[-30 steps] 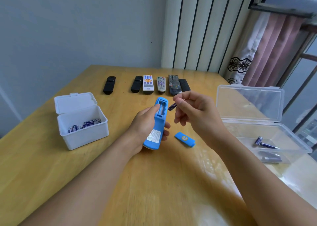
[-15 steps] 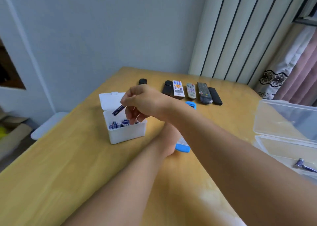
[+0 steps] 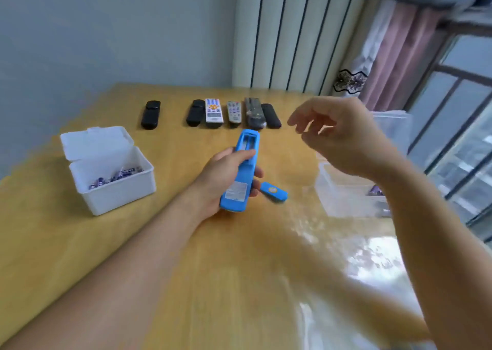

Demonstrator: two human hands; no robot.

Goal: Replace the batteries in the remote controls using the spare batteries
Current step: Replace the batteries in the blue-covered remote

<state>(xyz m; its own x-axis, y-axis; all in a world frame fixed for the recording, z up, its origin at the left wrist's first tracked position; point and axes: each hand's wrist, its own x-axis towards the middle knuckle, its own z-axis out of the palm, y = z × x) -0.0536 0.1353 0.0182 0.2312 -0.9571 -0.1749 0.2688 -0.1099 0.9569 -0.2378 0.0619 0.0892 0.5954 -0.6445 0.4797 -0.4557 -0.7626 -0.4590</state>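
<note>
Blue remote held face down, battery bay open

Grip on the long blue plastic remote control (image 3: 241, 174) is kept by the left hand (image 3: 222, 182), whose fingers (image 3: 257, 172) are curled round its body from beneath while the thumb is laid along its back. The remote is held face down just above the yellow wooden counter (image 3: 186, 270), with its open battery compartment at the far end and a white label near the near end. Whether a battery sits in the compartment cannot be told. The small blue battery cover (image 3: 274, 192) is seen lying on the counter just beside the remote, to its right.

The right hand (image 3: 338, 134) is raised above the counter, blurred, with its fingers (image 3: 300, 118) loosely bent and nothing visibly held between them.

To the left, an open white plastic box (image 3: 117, 190) with a hinged lid is set on the counter, and a heap of blue-and-silver batteries (image 3: 117, 176) is held inside it. To the right, a clear plastic box (image 3: 343, 198) is partly hidden behind the right forearm; a purple-tinted battery (image 3: 375, 190) is glimpsed inside it.

Along the far edge, 6 remote controls (image 3: 214, 110) are laid out in a row: 1 black one apart at the left, then 5 side by side.
</note>
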